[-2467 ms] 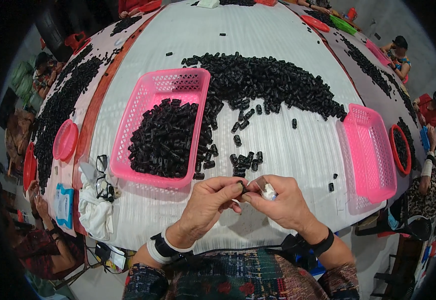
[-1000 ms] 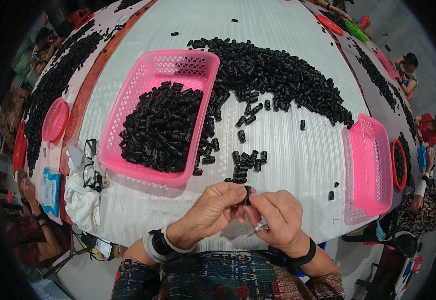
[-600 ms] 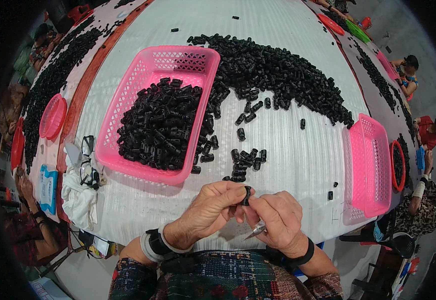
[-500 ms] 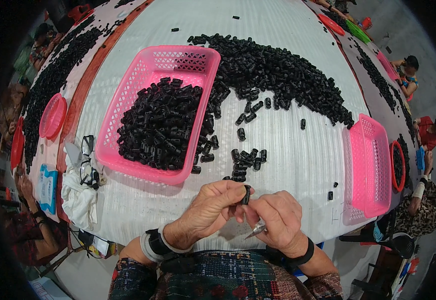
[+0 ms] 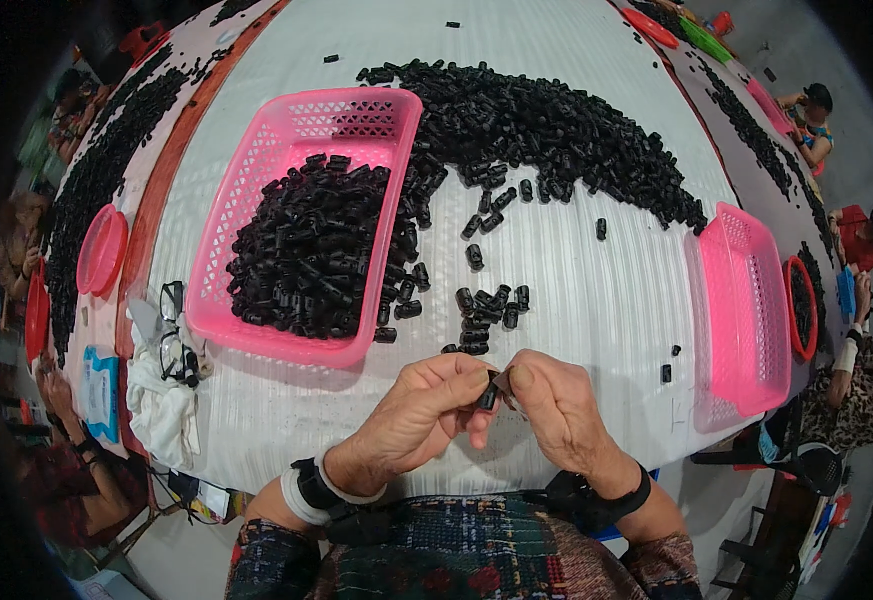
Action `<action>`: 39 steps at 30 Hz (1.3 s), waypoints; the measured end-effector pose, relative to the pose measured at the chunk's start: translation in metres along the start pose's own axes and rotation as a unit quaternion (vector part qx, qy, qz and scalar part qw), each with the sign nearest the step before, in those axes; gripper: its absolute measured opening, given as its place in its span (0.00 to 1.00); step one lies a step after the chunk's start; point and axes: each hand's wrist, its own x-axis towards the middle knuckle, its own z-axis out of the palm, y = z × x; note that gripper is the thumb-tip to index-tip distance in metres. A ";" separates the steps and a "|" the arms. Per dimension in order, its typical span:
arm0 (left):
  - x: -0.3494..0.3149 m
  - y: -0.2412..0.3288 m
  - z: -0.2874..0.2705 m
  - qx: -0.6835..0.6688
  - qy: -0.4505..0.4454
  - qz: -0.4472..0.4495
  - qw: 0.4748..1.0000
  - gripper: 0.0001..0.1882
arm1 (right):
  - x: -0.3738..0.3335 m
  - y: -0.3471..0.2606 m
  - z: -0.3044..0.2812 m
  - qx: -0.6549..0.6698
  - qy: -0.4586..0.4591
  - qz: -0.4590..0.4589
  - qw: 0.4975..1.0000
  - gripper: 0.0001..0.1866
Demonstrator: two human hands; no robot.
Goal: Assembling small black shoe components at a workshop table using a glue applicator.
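Note:
My left hand (image 5: 408,405) pinches a small black cylindrical plastic part (image 5: 488,397) between thumb and fingers, just above the near edge of the table. Close against it, my right hand (image 5: 558,412) is closed around a small pointed metal blade (image 5: 502,381). The blade's tip meets the upper end of the part; most of the tool is hidden in my fingers. Just beyond my hands lies a small cluster of similar black parts (image 5: 476,325). A pink basket (image 5: 201,310) at the left holds many more of them.
A long heap of black parts (image 5: 546,125) curves across the table behind. A second pink basket (image 5: 746,330) stands at the right edge. Eyeglasses (image 5: 171,345) rest on a white cloth (image 5: 161,410) at the left. Other people sit at neighbouring tables on both sides.
My right hand has turned and risen, bringing the metal blade from below up to the black part. My left hand still grips the part. The view has shifted slightly.

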 end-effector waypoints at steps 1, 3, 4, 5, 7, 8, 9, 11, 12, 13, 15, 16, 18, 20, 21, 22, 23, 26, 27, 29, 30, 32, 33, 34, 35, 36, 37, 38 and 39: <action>0.001 0.000 0.000 0.002 -0.004 -0.003 1.000 0.09 | 0.001 0.000 -0.001 -0.011 -0.005 0.002 1.000 0.14; 0.001 -0.001 0.000 0.004 -0.007 -0.004 1.000 0.09 | 0.002 0.000 -0.002 -0.025 -0.008 -0.003 1.000 0.13; 0.001 -0.001 0.000 0.005 -0.010 -0.002 1.000 0.08 | 0.002 0.000 -0.002 -0.040 -0.013 -0.011 0.999 0.13; 0.001 -0.001 0.000 0.006 -0.010 -0.004 1.000 0.08 | 0.003 0.000 -0.002 -0.039 -0.011 -0.010 0.999 0.13; 0.001 -0.001 -0.001 0.008 -0.013 -0.004 1.000 0.08 | 0.003 0.003 -0.002 -0.057 -0.010 -0.025 0.998 0.12; 0.001 -0.002 -0.002 0.009 -0.012 -0.005 1.000 0.08 | 0.003 0.005 -0.002 -0.056 -0.009 -0.024 0.998 0.12; 0.002 -0.002 -0.002 0.005 -0.018 -0.007 1.000 0.08 | 0.002 0.006 -0.002 -0.065 -0.010 -0.031 0.997 0.12; 0.002 -0.002 -0.002 0.002 -0.023 -0.010 1.000 0.08 | 0.002 0.006 -0.002 -0.074 -0.010 -0.037 0.996 0.12; 0.002 -0.001 -0.003 0.003 -0.019 -0.015 1.000 0.08 | 0.002 0.006 -0.002 -0.074 -0.009 -0.037 0.997 0.12; 0.003 -0.001 -0.003 0.004 -0.014 -0.020 1.000 0.08 | 0.002 0.007 -0.001 -0.074 -0.007 -0.038 0.997 0.12; 0.003 -0.002 -0.004 0.005 -0.010 -0.020 1.000 0.08 | 0.002 0.008 -0.001 -0.089 -0.003 -0.043 0.995 0.11; 0.003 -0.002 -0.004 0.006 -0.006 -0.019 1.000 0.08 | 0.002 0.009 -0.001 -0.105 0.002 -0.048 0.993 0.11; 0.003 -0.003 -0.005 0.005 -0.004 -0.020 1.000 0.08 | 0.001 0.012 0.001 -0.103 0.013 -0.054 0.993 0.11; 0.003 -0.003 -0.005 0.004 -0.002 -0.019 1.000 0.08 | 0.001 0.011 0.002 -0.102 0.023 -0.060 0.993 0.11; 0.003 -0.003 -0.006 0.002 -0.001 -0.023 1.000 0.08 | 0.001 0.010 0.000 -0.123 0.015 -0.053 0.991 0.10; 0.004 -0.003 -0.007 0.000 0.000 -0.027 1.000 0.08 | 0.002 0.010 0.000 -0.145 0.006 -0.047 0.988 0.10; 0.004 -0.003 -0.007 -0.001 0.001 -0.027 1.000 0.08 | 0.001 0.011 0.000 -0.144 0.006 -0.046 0.988 0.10; 0.004 -0.003 -0.006 0.001 0.028 -0.034 0.999 0.08 | 0.002 0.015 0.000 -0.146 0.001 -0.048 0.988 0.10; 0.004 -0.003 -0.006 0.004 0.033 -0.035 0.999 0.08 | 0.002 0.015 0.000 -0.161 -0.002 -0.044 0.986 0.10; 0.004 -0.003 -0.007 0.006 0.039 -0.037 0.999 0.08 | 0.003 0.016 0.000 -0.175 -0.007 -0.040 0.984 0.10; 0.006 -0.005 -0.008 0.007 0.040 -0.037 0.998 0.08 | 0.002 0.018 0.000 -0.176 -0.007 -0.043 0.983 0.10; 0.009 -0.007 -0.010 0.007 0.041 -0.038 0.998 0.08 | 0.002 0.022 0.001 -0.178 -0.007 -0.044 0.983 0.10; 0.010 -0.008 -0.012 0.001 0.042 -0.035 0.999 0.09 | 0.001 0.025 0.005 -0.154 0.002 -0.044 0.987 0.11; 0.010 -0.009 -0.013 -0.004 0.042 -0.031 0.999 0.09 | 0.000 0.026 0.007 -0.130 0.011 -0.045 0.990 0.11; 0.010 -0.009 -0.012 -0.004 0.043 -0.031 0.999 0.09 | 0.000 0.025 0.006 -0.129 0.010 -0.045 0.990 0.11; 0.010 -0.008 -0.011 -0.002 0.045 -0.026 0.999 0.09 | 0.002 0.022 0.004 -0.113 -0.008 -0.024 0.993 0.11; 0.010 -0.007 -0.011 0.000 0.046 -0.021 0.999 0.09 | 0.002 0.019 0.002 -0.097 -0.026 -0.004 0.995 0.12; 0.009 -0.005 -0.009 0.001 0.046 -0.020 0.999 0.09 | 0.001 0.014 -0.001 -0.097 -0.026 -0.005 0.995 0.12; 0.008 -0.002 -0.006 0.007 0.046 -0.020 0.999 0.09 | 0.000 0.009 -0.005 -0.058 -0.063 -0.008 0.996 0.12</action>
